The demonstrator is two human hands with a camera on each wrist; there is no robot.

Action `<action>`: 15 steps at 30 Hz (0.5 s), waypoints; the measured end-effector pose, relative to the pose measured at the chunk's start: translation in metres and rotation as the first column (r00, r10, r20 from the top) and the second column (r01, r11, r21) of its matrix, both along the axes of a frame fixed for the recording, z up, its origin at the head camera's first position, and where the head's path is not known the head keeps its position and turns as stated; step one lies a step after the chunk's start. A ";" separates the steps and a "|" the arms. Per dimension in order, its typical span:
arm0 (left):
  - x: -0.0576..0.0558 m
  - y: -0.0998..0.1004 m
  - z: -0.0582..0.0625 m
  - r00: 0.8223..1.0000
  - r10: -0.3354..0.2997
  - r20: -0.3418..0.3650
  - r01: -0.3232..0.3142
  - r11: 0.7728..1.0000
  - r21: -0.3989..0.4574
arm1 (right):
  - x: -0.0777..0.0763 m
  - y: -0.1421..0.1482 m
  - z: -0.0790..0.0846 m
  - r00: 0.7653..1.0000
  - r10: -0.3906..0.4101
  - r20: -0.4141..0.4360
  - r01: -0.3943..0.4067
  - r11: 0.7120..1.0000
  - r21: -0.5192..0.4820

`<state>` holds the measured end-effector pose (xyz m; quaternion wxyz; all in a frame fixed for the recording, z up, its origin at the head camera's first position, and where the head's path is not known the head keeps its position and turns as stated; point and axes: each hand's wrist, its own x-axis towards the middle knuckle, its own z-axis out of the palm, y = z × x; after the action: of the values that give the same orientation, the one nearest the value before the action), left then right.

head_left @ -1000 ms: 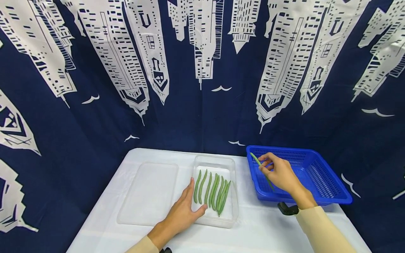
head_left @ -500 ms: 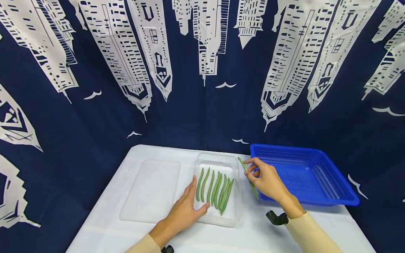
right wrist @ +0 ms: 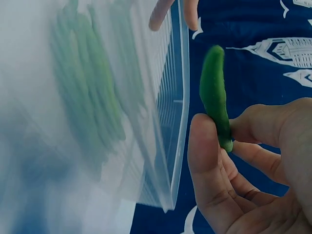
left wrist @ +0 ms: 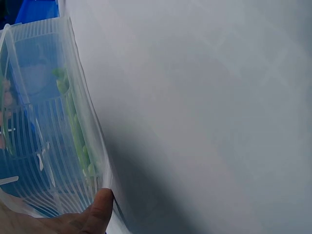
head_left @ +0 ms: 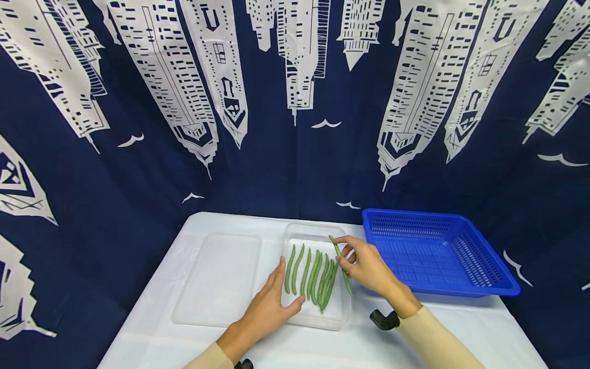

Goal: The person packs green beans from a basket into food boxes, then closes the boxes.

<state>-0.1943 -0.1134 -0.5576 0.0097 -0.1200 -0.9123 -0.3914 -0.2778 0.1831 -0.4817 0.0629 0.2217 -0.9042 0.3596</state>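
In the head view a clear plastic container (head_left: 322, 324) holds several green beans (head_left: 313, 279) lying side by side. My left hand (head_left: 265, 305) rests at its left side, fingers extended along the wall and thumb over the near edge. The left wrist view shows the thumb (left wrist: 101, 209) against the container's ribbed wall (left wrist: 48, 122). My right hand (head_left: 369, 266) pinches one green bean (right wrist: 213, 87) between thumb and fingers. That bean slants over the container's right wall, just right of the row of beans.
A blue plastic basket (head_left: 500, 277) with slotted walls stands on the right of the white table (head_left: 364, 338). A flat translucent lid (head_left: 216, 279) lies left of the container. Behind the table hangs a dark blue cloth (head_left: 295, 169) printed with white buildings.
My right hand has carried the pinched green bean leftward from over the blue basket to the container's right wall. The left hand has stayed at the container's left side.
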 end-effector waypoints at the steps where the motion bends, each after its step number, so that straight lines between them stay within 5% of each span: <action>1: 0.000 0.000 0.000 1.000 -0.002 0.000 0.002 1.000 0.002 | 0.000 -0.002 0.000 1.000 0.008 0.007 -0.008 1.000 -0.002; 15: 0.000 0.000 -0.001 1.000 0.006 0.012 -0.006 1.000 -0.008 | -0.002 -0.049 0.005 0.995 0.061 0.078 -0.059 0.998 -0.029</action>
<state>-0.1947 -0.1137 -0.5584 0.0052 -0.1149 -0.9142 -0.3886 -0.2801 0.1343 -0.4763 0.0192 0.2335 -0.8940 0.3819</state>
